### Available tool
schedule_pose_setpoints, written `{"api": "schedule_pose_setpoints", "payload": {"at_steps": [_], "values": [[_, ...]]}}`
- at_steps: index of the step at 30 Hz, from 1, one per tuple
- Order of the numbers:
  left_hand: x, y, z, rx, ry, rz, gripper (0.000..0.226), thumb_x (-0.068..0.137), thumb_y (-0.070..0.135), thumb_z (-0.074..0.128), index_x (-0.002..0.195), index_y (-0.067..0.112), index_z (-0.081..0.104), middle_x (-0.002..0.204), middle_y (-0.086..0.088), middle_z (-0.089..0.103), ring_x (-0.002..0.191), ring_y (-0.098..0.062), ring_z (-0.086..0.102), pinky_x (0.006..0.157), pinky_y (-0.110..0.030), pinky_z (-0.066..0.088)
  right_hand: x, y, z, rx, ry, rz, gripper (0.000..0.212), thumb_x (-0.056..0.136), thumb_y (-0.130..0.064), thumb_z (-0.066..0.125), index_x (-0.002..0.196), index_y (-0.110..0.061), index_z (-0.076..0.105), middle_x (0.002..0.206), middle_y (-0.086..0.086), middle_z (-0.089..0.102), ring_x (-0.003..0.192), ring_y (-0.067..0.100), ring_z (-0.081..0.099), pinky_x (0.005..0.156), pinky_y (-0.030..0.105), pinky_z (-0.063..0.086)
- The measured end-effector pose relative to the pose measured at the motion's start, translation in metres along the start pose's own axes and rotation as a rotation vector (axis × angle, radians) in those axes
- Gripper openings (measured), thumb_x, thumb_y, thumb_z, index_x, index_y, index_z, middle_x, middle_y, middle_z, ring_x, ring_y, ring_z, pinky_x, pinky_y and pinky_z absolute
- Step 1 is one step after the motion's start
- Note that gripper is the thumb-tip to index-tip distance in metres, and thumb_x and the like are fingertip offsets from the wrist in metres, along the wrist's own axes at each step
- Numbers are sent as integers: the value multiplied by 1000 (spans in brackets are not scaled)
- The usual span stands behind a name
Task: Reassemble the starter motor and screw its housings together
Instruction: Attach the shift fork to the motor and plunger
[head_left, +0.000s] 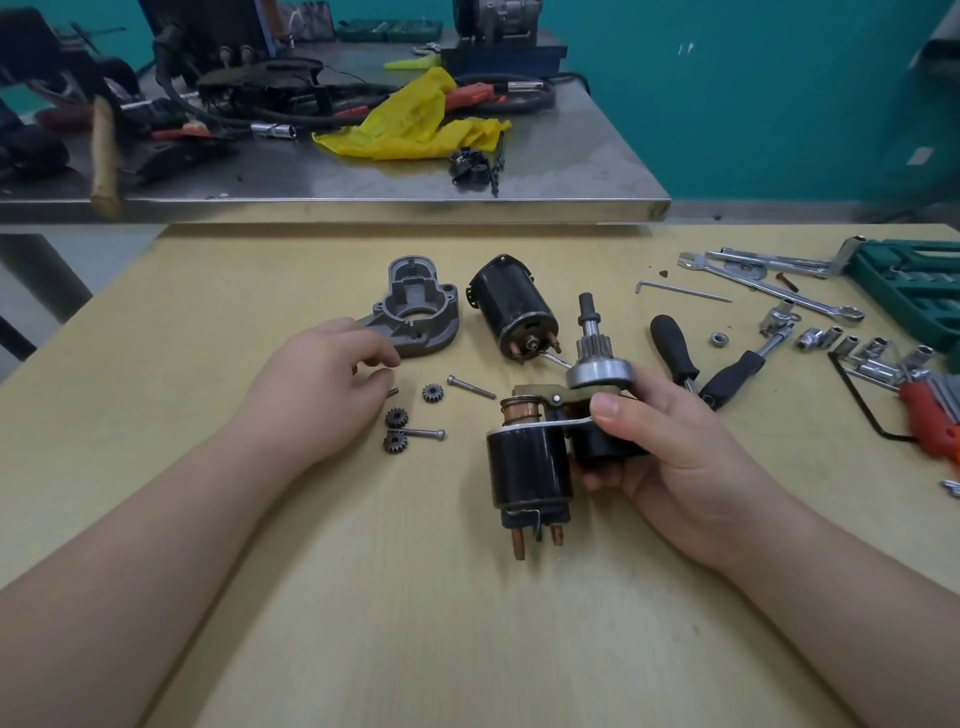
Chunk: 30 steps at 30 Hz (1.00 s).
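Note:
My right hand (670, 447) grips the starter's inner assembly (566, 415): a black solenoid with copper terminals, a lever, and an upright pinion shaft. The grey nose housing (415, 306) lies on the wooden table (363, 571) beyond my left hand (317, 389). The black motor body (511, 306) lies beside it. My left hand pinches a small dark pin (393, 391) between its fingertips, just above the table. Three small planet gears (397, 417) and two long screws (471, 387) lie between my hands.
A black-handled screwdriver (675, 351), a ratchet (748, 364), loose sockets (852, 343), wrenches (769, 283), a hex key (683, 291) and a green socket case (914, 291) fill the right side. A cluttered steel bench (571, 171) with a yellow rag (410, 124) stands behind.

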<state>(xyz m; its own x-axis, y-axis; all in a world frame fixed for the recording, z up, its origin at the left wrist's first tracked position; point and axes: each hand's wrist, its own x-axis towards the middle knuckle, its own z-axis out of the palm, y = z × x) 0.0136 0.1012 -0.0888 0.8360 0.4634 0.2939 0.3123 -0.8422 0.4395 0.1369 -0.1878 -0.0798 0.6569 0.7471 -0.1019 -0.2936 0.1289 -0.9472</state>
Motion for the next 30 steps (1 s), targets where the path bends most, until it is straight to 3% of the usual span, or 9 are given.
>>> {"api": "schedule_pose_setpoints", "payload": {"at_steps": [2,5,12,15,16,18,21,25,30], "values": [[2,-5,2,18,-17,-3,13,94,16,76,96,28,80,93,16,63,85,-12,59,79,-32,47,-1,0,0,-37,-13,0,39,73,-30,85,110,-18,77,100,14,68,81,27,66,55,32,56],[3,-8,5,12,-17,-24,14,95,16,74,98,27,82,88,22,63,81,2,57,73,-10,38,-3,0,1,-97,-35,10,49,70,-34,87,114,-17,75,97,11,68,79,26,66,55,33,55],[-9,20,-4,-161,137,-19,15,94,16,72,98,29,80,81,16,69,81,5,62,70,-3,41,-5,-1,4,-235,-103,10,54,69,-39,88,122,-37,76,91,-4,73,78,13,70,62,25,56],[-22,59,-15,-515,-35,-80,6,90,43,77,92,38,80,86,16,76,73,-1,69,62,-10,51,-7,-4,5,-316,-88,3,63,68,-46,89,128,-42,72,99,-4,75,85,15,72,64,25,56],[-27,71,-19,-648,-163,-117,18,85,58,76,96,44,80,90,16,78,75,-1,72,64,-14,56,-8,-5,6,-342,-91,0,65,68,-48,89,130,-42,71,100,-4,75,86,15,72,65,25,56],[-34,88,-20,-811,-453,-172,43,73,75,71,109,51,78,106,18,80,94,-4,77,81,-26,62,-9,-9,8,-385,-115,-24,63,70,-48,89,131,-42,70,98,-7,76,84,12,72,64,22,56],[-42,102,-15,-911,-759,-148,62,83,66,73,136,35,70,130,10,76,122,-11,72,110,-42,50,-10,-15,16,-453,-139,-66,57,72,-49,91,125,-45,71,93,-11,77,80,7,74,62,18,55],[-43,101,-13,-1071,-820,-206,53,98,43,68,146,19,60,140,-3,72,132,-22,67,118,-47,45,-9,-20,26,-463,-132,-55,63,70,-74,84,128,-58,66,109,-8,79,89,9,77,70,21,59],[-45,94,-11,-1017,-754,-211,64,87,44,82,137,8,65,131,-21,73,125,-41,69,117,-61,45,-8,-19,30,-204,-142,50,85,70,-88,74,141,-42,63,118,9,77,94,30,75,63,38,57]]}}
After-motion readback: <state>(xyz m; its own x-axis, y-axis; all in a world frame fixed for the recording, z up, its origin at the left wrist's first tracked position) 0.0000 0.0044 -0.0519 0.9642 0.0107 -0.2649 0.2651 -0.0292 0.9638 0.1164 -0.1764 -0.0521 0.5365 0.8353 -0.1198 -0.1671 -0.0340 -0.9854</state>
